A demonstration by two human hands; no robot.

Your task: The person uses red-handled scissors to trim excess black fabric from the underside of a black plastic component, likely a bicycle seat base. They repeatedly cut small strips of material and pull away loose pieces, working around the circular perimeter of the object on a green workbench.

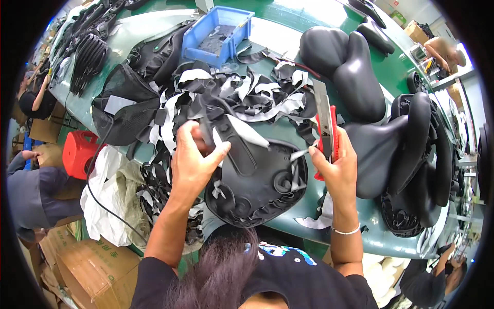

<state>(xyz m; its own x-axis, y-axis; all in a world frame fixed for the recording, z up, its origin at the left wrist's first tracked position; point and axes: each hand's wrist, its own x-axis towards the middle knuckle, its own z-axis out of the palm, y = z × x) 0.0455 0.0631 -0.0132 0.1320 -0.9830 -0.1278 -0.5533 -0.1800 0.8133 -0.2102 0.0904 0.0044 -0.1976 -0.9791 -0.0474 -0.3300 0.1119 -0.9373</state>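
Observation:
My right hand [340,164] is closed around a red-handled utility knife [328,126], its metal end pointing up and away from me. A black saddle [267,193] lies underside up on the table before me, its cover edge ragged and gathered around the rim. Over its narrow far end, my left hand [194,159] pinches a black strip of cover material [207,133]; the fingertips are smeared by motion. Just beyond lies a heap of black and white offcut strips [252,92]. A pale strip [296,167] sticks up at the saddle's right side.
A blue bin [218,33] holding dark pieces stands at the far side of the green table. Several finished black saddles [357,77] crowd the right. A red jug [81,154], white sacks [110,193] and cardboard boxes [98,265] are at left. Other people work nearby.

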